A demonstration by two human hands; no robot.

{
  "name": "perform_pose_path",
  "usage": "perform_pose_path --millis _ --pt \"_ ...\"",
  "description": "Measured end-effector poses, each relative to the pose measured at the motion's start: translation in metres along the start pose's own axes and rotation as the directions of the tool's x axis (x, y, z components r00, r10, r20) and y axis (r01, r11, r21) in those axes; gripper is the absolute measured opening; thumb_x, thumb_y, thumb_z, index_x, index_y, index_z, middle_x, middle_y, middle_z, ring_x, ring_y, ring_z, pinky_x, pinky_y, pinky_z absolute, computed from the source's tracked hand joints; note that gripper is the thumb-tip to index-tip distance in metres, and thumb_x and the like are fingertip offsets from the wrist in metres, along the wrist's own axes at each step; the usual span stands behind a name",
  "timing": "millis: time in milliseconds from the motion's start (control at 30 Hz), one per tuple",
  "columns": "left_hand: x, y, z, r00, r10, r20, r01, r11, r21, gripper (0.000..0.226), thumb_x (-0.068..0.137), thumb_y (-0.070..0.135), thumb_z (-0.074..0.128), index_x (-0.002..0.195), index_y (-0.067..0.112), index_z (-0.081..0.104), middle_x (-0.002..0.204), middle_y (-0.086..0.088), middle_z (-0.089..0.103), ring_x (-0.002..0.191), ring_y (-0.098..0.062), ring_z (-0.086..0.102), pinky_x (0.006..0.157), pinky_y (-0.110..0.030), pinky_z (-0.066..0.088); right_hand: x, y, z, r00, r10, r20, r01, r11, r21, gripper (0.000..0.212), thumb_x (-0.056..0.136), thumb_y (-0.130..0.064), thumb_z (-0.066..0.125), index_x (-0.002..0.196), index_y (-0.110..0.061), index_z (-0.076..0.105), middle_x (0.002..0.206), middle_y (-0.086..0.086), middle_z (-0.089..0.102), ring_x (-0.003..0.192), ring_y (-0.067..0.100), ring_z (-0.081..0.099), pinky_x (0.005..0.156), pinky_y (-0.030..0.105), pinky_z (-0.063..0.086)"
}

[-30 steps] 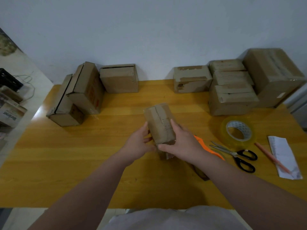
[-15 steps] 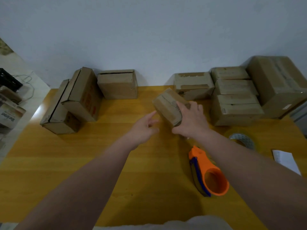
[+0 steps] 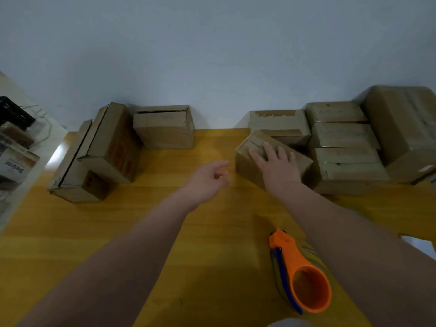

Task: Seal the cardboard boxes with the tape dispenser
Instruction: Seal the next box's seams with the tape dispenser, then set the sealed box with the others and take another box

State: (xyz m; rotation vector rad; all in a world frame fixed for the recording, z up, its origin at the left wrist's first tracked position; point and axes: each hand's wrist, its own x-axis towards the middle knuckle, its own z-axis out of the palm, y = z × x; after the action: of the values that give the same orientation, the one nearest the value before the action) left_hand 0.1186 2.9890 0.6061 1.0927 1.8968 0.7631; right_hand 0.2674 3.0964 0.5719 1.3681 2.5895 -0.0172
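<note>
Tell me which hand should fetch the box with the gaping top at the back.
Left. The left hand hovers free, holding nothing, nearer the gaping box; the right hand lies flat on the small box by the right stack.

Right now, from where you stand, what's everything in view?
Left boxes: three, brown, back left of the table, two of them leaning.
Right boxes: five, brown, back right, by the wall.
Front box: one, brown, just in front of the right boxes, set at an angle.
Dispenser: one, orange and blue, near right of the table, beside the right forearm.
Table: one, yellow wood.
Paper: one, white, right edge, mostly hidden.
Crate: one, black, off the table, far left.
Left hand: one, over mid-table, fingers loose, holding nothing.
Right hand: one, flat on the front box.
</note>
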Motion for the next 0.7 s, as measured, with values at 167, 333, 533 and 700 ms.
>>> perform_pose_path --millis 167,333,533,700 --pt "0.007 0.0 0.0 1.0 0.0 0.028 -0.001 0.999 0.035 0.045 0.096 0.015 0.055 0.14 0.02 0.046 0.122 0.001 0.058 0.108 -0.011 0.052 0.077 -0.02 0.041 0.013 0.03 -0.005 1.0 -0.013 -0.01 0.013 1.0 -0.011 0.094 0.087 -0.012 0.063 0.151 -0.037 0.0 0.16 0.007 0.003 0.145 0.036 0.012 0.117 0.054 0.021" --pt "0.012 -0.002 0.002 0.999 0.005 0.049 -0.008 0.998 0.067 0.045 0.096 0.015 0.055 0.14 0.019 0.046 0.126 -0.002 0.058 0.113 -0.013 0.052 0.084 -0.023 0.04 0.018 0.039 -0.004 0.999 0.045 -0.029 -0.045 0.999 0.025 0.083 0.085 -0.008 0.063 0.147 -0.031 0.013 0.156 0.012 0.015 0.14 0.04 0.022 0.111 0.056 0.031" --pt "0.012 -0.011 -0.009 0.999 0.015 0.035 -0.017 0.997 0.073 0.043 0.096 0.015 0.056 0.138 0.019 0.049 0.125 -0.002 0.059 0.115 -0.016 0.053 0.082 -0.025 0.042 0.025 0.03 -0.005 0.992 0.112 -0.056 -0.11 0.993 0.042 0.078 0.084 -0.004 0.063 0.144 -0.028 0.02 0.146 0.016 0.03 0.135 0.043 0.029 0.109 0.057 0.033" --pt "0.008 -0.024 -0.031 1.0 0.011 0.006 -0.012 0.995 0.096 0.041 0.097 0.015 0.055 0.137 0.018 0.05 0.126 -0.002 0.059 0.118 -0.017 0.053 0.09 -0.027 0.044 0.027 0.008 -0.017 0.991 0.106 -0.086 -0.103 0.994 0.029 0.059 0.082 -0.013 0.066 0.132 -0.021 0.036 0.135 0.013 0.042 0.128 0.034 0.039 0.108 0.05 0.036"
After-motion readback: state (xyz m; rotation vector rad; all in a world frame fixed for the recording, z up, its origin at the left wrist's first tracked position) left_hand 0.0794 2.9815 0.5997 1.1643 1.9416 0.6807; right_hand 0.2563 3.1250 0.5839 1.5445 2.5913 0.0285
